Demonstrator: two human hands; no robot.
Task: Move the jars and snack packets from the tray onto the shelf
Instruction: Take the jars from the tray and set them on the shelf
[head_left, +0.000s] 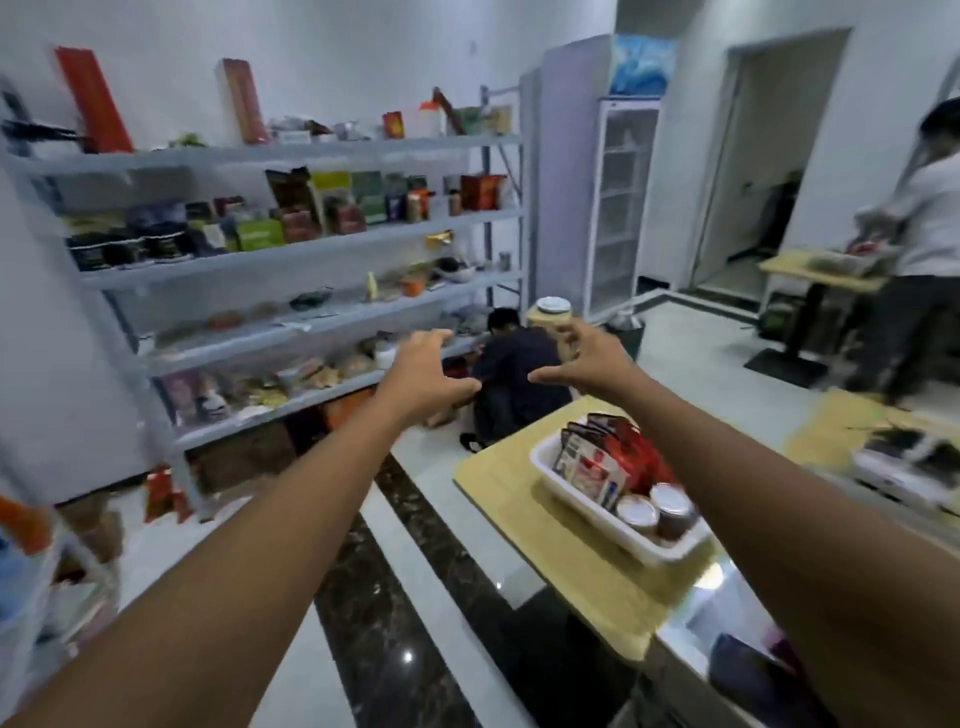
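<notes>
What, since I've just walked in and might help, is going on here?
A person is stocking the shelf. Their right hand holds a jar out toward it; the left hand is open and empty. The tray on the table holds snack packets and two jars. Another person crouches by the shelf.

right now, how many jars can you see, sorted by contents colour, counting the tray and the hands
Dark brown jars with pale lids, in the white plastic tray: 2
Pale yellow jar with a white lid, held in the right hand: 1
Total: 3
</notes>
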